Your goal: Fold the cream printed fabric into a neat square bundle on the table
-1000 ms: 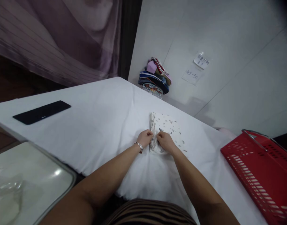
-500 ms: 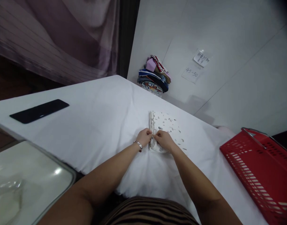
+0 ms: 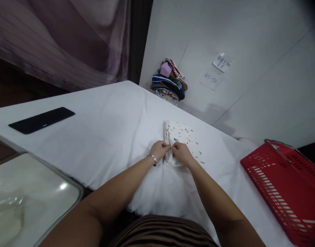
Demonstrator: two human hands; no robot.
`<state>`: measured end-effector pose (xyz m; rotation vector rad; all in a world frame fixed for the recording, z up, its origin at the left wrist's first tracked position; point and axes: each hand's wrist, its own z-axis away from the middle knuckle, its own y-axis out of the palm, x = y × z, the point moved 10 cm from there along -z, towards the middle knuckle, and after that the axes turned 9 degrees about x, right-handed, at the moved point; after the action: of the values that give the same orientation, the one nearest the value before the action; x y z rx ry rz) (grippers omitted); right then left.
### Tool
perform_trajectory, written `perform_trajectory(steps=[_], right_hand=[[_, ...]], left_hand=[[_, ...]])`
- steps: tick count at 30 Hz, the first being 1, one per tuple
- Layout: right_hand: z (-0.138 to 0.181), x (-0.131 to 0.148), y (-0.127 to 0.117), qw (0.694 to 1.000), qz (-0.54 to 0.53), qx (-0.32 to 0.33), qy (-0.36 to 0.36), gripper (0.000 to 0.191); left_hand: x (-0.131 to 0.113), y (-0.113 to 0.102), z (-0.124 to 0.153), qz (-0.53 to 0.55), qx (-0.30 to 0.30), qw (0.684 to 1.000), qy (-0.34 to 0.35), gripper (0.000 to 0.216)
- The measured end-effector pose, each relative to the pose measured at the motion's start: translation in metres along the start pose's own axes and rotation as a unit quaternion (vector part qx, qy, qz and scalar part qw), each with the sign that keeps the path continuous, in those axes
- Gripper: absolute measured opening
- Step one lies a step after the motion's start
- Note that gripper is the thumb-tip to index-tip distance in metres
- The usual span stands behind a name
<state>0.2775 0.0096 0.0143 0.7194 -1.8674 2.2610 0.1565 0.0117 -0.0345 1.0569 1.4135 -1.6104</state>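
Black flat phone far left on the white-covered counter, well apart from everything else. Pale glossy tabletop sits lower, bottom left, just off the counter edge.

My left hand: fingers curled, thumb and fingertips pinched closed on the layered left edge of the folded white cloth with small dark print. Thin silver bracelet at the wrist.

Cloth location: flat on the counter, mid-frame, directly ahead of me, with the stacked fold edges on its left side.

Behind it, at the far corner of the counter against the white wall: stack of folded multicoloured clothes, well apart from the cloth.

My right hand: also closed in a pinch on the same edge, coming from the right, palm resting over the near part of the cloth. Fingertips of both hands meet at the edge; whether they touch each other, cannot tell.

Two white paper notes are stuck on the wall, right of the stack.

Red slotted plastic basket with a metal handle, far right, well clear of the cloth.
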Motion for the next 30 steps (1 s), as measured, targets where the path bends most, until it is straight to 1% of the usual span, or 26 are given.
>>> perform_trajectory(steps=[5, 10, 15, 22, 25, 30], right_hand=[[-0.001, -0.002, 0.002, 1.0, 0.005, 0.008, 0.016, 0.015], [-0.003, -0.003, 0.002, 1.0, 0.013, 0.006, 0.019, 0.014], [-0.004, -0.005, 0.004, 1.0, 0.009, 0.009, 0.023, 0.014], [-0.004, -0.009, 0.005, 1.0, -0.012, 0.001, 0.011, 0.013], [-0.003, -0.008, 0.005, 1.0, -0.011, 0.003, 0.007, 0.013], [-0.001, -0.004, 0.003, 1.0, -0.015, 0.001, -0.002, 0.014]], left_hand=[[0.005, -0.001, 0.0, -0.045, -0.008, 0.997, -0.06, 0.016], [0.005, 0.002, -0.003, -0.085, -0.002, 0.994, -0.073, 0.015], [0.004, 0.007, -0.005, -0.104, 0.031, 0.991, -0.083, 0.015], [0.0, 0.013, -0.002, -0.129, 0.083, 0.984, -0.086, 0.019], [0.002, 0.014, 0.0, -0.104, 0.087, 0.987, -0.088, 0.016], [0.003, 0.01, 0.005, -0.019, 0.043, 0.995, -0.082, 0.013]])
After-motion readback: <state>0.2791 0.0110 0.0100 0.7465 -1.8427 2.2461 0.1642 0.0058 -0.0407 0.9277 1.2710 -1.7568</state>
